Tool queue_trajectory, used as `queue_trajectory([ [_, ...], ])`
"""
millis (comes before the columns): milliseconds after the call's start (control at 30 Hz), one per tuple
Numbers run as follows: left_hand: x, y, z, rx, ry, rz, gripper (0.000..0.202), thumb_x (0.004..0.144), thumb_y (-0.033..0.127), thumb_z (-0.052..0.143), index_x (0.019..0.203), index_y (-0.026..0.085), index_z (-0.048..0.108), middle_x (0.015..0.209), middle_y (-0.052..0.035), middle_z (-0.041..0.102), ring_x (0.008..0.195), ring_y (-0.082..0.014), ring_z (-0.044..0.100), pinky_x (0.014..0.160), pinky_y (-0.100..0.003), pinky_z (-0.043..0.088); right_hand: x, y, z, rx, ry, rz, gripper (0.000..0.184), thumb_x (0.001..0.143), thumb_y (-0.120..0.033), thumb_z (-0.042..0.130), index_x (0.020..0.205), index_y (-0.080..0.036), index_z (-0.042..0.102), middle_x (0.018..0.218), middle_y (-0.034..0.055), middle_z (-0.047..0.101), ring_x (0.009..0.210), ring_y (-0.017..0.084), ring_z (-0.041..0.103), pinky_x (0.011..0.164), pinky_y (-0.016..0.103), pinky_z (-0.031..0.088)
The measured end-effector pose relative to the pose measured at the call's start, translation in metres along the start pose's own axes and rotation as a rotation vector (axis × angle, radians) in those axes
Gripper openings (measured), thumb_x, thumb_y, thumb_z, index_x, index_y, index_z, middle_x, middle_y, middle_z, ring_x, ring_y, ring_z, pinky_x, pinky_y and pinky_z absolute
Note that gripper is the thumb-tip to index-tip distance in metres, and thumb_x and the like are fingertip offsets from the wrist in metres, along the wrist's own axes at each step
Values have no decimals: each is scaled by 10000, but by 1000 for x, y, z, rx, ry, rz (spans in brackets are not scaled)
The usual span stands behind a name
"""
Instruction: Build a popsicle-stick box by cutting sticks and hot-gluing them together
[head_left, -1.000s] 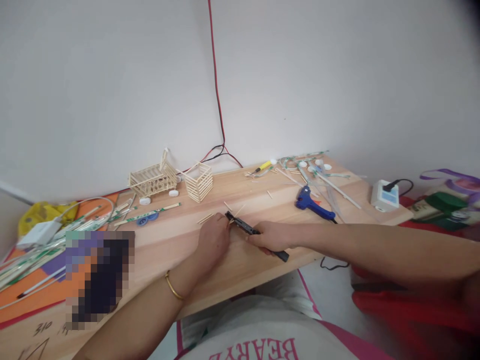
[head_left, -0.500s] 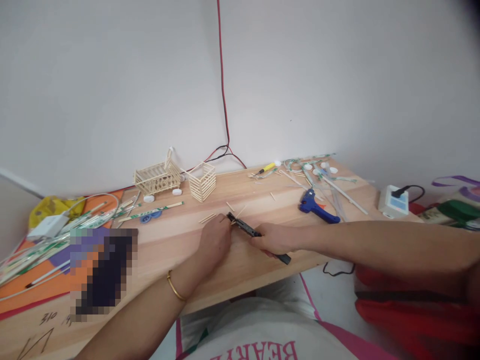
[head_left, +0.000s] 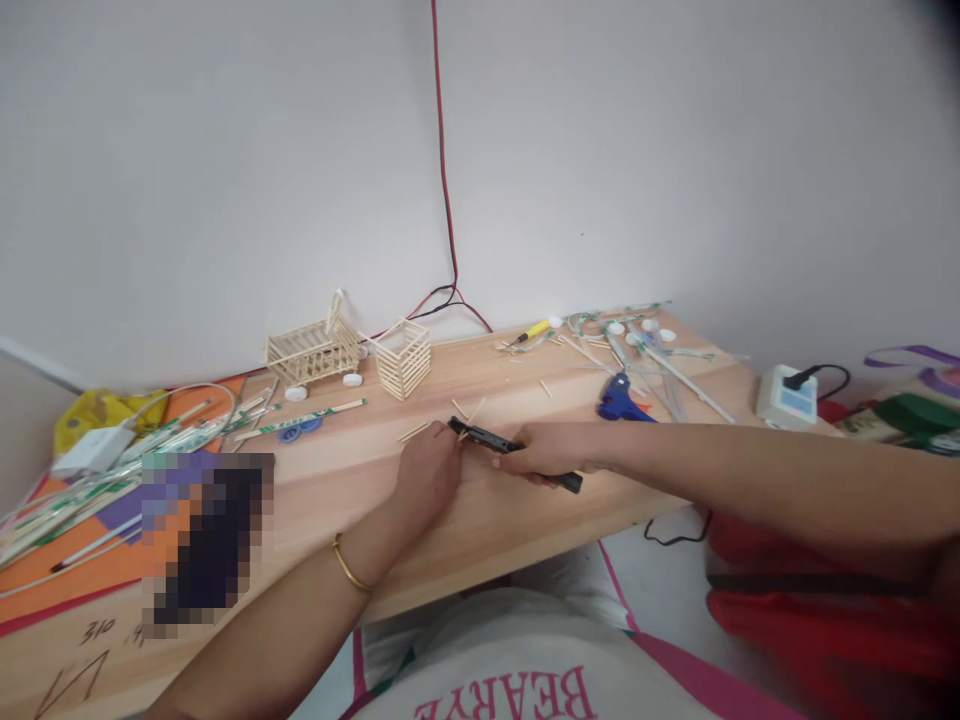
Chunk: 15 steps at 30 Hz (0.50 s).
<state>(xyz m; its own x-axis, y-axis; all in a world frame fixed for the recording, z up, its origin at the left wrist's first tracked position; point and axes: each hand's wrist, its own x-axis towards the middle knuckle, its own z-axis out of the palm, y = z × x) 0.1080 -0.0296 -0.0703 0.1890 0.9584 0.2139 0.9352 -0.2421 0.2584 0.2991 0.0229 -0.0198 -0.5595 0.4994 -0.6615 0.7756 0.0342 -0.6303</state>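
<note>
My right hand point(head_left: 546, 450) is closed around a long black hand tool that looks like a cutter point(head_left: 487, 438). The tool slants across the table, its narrow head pointing left and its handle end sticking out below my palm. At that head my left hand point(head_left: 429, 470) is closed, its fingertips pinched near the tool's tip. Thin wooden sticks point(head_left: 477, 408) cross at the tip, and one seems held in those fingers, which hide part of it. A pair of short cut sticks point(head_left: 414, 432) lies just left of my left hand.
Toward the wall stand a stick-built cart point(head_left: 311, 350) with white wheels and an angled stick frame point(head_left: 405, 360). A blue glue gun point(head_left: 621, 398), yellow-handled knife point(head_left: 534, 332) and plastic strips lie right. Wrapped chopsticks point(head_left: 180, 440) and blue tape rolls point(head_left: 300, 430) lie left; a power strip point(head_left: 787, 397) far right.
My right hand and the tool's handle have risen slightly in view, and the forearm now covers more of the glue gun. My left hand stays by the tool's head.
</note>
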Motion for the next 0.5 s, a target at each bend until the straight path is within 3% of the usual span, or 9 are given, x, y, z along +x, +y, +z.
queue_trajectory([
  [100, 3, 1, 0, 5, -6, -46, 225, 909, 228, 380, 851, 167, 589, 884, -66, 612, 814, -169, 576, 725, -288, 435, 3, 2, -2, 19, 20, 64, 385, 802, -542, 486, 679, -177, 480, 561, -17, 469, 459, 87, 438, 436, 198, 377],
  [200, 4, 1, 2, 6, 3, -53, 225, 910, 231, 376, 854, 167, 584, 883, -66, 609, 809, -171, 581, 714, -284, 437, 4, 2, 0, -109, 112, 126, 489, 816, -636, 390, 742, -171, 521, 542, -8, 475, 426, 97, 440, 442, 225, 391],
  [300, 5, 0, 2, 3, 0, -46, 206, 901, 207, 380, 860, 164, 577, 875, -68, 601, 802, -171, 581, 713, -282, 438, 3, 0, 0, -274, 174, 76, 587, 821, -682, 311, 857, -156, 571, 521, 14, 510, 419, 132, 494, 457, 251, 406],
  [500, 7, 1, 1, 28, -29, -73, 195, 889, 164, 370, 921, 165, 562, 901, -78, 585, 815, -182, 577, 693, -288, 441, 9, -1, -3, -385, 207, 62, 695, 810, -714, 263, 844, -113, 612, 595, 89, 590, 454, 174, 563, 446, 268, 423],
])
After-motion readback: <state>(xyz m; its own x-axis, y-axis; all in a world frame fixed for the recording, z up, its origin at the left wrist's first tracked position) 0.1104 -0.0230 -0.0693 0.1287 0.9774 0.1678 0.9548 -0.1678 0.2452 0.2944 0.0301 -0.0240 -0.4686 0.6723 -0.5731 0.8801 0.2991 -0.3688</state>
